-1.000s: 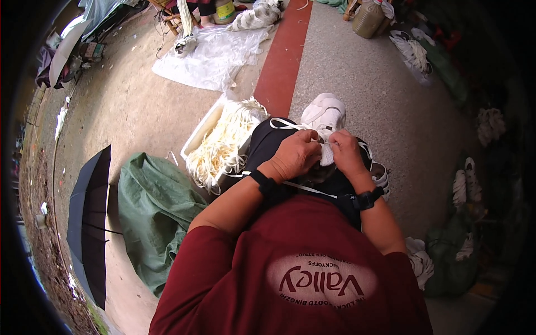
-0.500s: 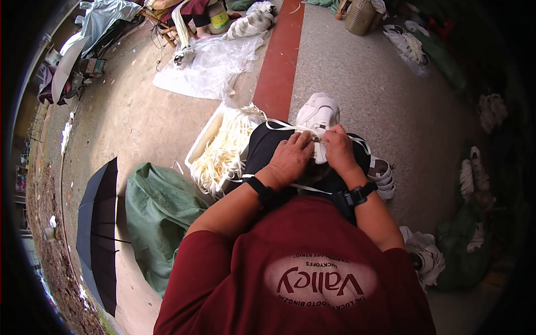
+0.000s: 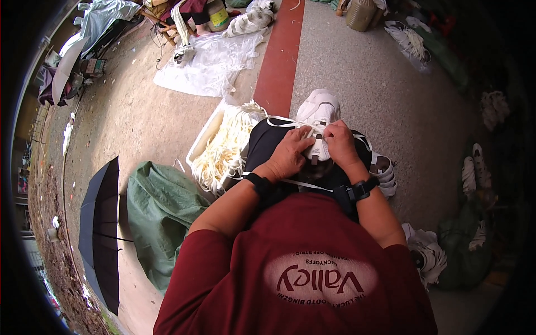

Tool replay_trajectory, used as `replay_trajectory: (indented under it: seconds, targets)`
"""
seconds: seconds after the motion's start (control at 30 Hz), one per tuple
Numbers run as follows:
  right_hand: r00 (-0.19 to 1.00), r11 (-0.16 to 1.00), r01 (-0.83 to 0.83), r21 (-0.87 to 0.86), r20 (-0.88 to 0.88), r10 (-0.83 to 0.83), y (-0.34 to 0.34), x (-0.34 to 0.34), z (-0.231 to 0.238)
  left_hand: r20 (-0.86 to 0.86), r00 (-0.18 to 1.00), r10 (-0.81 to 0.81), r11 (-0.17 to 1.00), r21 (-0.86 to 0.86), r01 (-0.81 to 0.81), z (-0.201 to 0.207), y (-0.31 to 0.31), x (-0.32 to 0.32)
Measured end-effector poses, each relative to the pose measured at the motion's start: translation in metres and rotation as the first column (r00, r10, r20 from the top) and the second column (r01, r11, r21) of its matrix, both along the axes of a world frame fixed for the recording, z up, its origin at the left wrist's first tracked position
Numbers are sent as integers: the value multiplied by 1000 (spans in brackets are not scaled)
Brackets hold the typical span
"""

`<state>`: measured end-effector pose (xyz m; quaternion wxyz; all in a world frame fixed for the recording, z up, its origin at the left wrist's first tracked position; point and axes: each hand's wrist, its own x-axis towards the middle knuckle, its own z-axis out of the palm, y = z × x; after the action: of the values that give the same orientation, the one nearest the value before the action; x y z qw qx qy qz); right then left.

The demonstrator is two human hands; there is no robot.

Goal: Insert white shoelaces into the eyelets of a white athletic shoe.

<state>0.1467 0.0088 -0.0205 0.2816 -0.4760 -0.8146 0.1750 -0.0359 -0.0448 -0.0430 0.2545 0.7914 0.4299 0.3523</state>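
Observation:
A white sneaker [image 3: 319, 107] rests on my lap, its toe pointing away from me. A white shoelace [image 3: 283, 124] runs through its upper part, with long loose ends looping out over my dark trousers on both sides. My left hand [image 3: 291, 149] lies against the left side of the shoe, its fingers bent onto the lacing and tongue. On the right side, my right hand [image 3: 341, 143] is closed in a pinch on the lace at the eyelets. The fingertips partly hide the lace there.
Left of my knees stands a white box [image 3: 205, 134] heaped with loose laces. A green cloth sack [image 3: 159, 206] and a black umbrella [image 3: 100, 234] are farther left. More shoes [image 3: 383, 174] lie by my right leg. Ahead, a person sits beside a plastic sheet [image 3: 209, 70].
My hands have shifted slightly on the shoe, the left fingers opening a little, so more of the tongue shows between them. The sneaker's toe has turned slightly.

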Motion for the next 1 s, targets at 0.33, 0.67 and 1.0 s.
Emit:
replay_trajectory:
  seconds: [0.33, 0.67, 1.0]
  targets:
    - [970, 993, 40, -112, -233, -65, -3, 6, -15, -295, 951, 92, 989, 140, -52, 9, -4, 11]
    - [947, 989, 27, -144, -313, -71, -5, 7, -16, -8, 996, 92, 995, 47, -91, -5, -1, 9]
    - [972, 1000, 11, -28, -233, -17, -8, 1, -15, 436, 882, 179, 902, -431, 30, 4, 21, 15]
